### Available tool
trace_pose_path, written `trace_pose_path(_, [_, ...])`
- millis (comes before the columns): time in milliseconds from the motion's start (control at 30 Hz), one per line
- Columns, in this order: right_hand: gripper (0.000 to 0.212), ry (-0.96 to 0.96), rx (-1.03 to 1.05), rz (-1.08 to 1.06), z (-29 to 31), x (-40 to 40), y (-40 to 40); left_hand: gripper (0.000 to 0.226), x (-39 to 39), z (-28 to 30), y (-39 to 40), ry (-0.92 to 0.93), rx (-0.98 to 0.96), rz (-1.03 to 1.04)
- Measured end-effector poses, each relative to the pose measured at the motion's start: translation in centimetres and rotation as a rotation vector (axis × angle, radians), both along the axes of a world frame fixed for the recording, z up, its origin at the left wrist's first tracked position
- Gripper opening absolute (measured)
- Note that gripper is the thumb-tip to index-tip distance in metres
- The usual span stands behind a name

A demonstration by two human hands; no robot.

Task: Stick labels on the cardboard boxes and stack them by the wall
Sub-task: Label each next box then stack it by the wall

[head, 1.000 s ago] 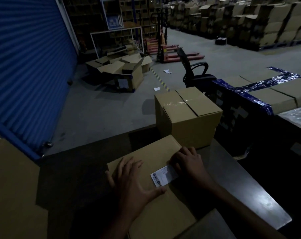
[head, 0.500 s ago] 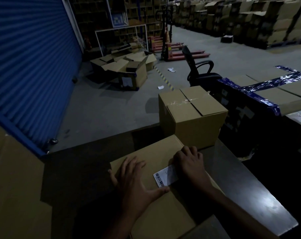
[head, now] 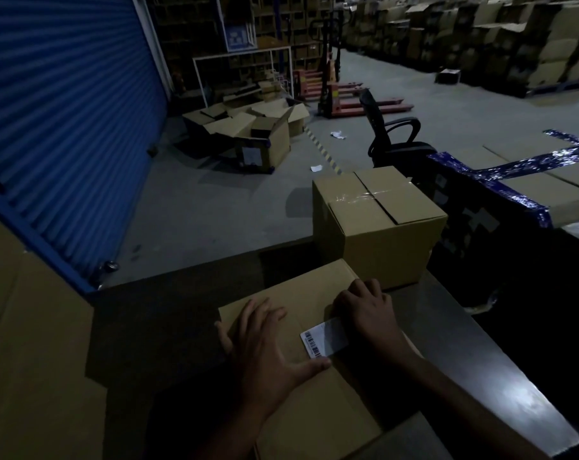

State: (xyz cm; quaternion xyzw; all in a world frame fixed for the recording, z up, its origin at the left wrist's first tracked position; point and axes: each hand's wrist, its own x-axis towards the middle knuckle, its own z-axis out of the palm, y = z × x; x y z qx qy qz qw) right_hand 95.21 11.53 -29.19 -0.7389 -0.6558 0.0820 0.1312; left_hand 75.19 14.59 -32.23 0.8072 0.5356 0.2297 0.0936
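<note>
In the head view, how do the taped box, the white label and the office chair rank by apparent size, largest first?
1. Taped box: clearly largest in the picture.
2. Office chair: looks smaller, but it stands farther away on the floor and is partly hidden, so its true rank against the box is unsure.
3. White label: smallest, though nearest.

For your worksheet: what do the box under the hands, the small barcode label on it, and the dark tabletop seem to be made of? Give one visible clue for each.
Flat brown box: corrugated cardboard, by its matte tan face and folded edges.
White barcode label: probably paper or thin film with a slight sheen; print on a thin sheet lying flat.
Dark tabletop: smooth and glossy, perhaps laminate or coated metal; it throws back a bright glare patch. The dim light leaves this open.
</note>
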Motion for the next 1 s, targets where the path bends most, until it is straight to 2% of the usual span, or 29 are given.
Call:
trace_pose_path(233, [0.054, -0.045, 0.007, -0.007, -0.5, -0.2, 0.5, 0.111, 0.1, -0.2, 0.1, 0.012, -0.01, 0.012])
trace_pose_path(467, [0.038, -0.047, 0.012, -0.004, -0.9, 0.1, 1.0, 0.114, 0.2, 0.1, 0.2, 0.023, -0.013, 0.011])
trace_pose_path(633, [0.034, -0.023, 0.014, 0.001, -0.9, 0.6, 0.8, 0.119, 0.1, 0.4, 0.1, 0.042, -0.029, -0.01])
trace_pose_path(667, [0.038, -0.028, 0.014, 0.005, -0.8, 0.6, 0.7, 0.118, 0.0, 0.4, 0.1, 0.043, -0.035, -0.012])
trace_pose_path(767, [0.069, -0.038, 0.046, 0.047, -0.3, 0.5, 0.4, 0.11, 0.1, 0.6, 0.1, 0.07, -0.051, -0.006])
trace_pose_path(800, [0.072, -0.037, 0.051, 0.067, -0.4, 0.4, 0.3, 0.108, 0.1, 0.7, 0.1, 0.064, -0.058, -0.008])
trace_pose_path(933, [0.04, -0.05, 0.186, 0.1, -1.2, 0.4, -1.0, 0.111, 0.1, 0.8, 0.1, 0.034, -0.061, -0.019])
trace_pose_path(1000, [0.033, -0.047, 0.222, 0.104, -0.8, 0.4, -1.6, 0.112, 0.0, 0.7, 0.0, 0.034, -0.051, -0.018])
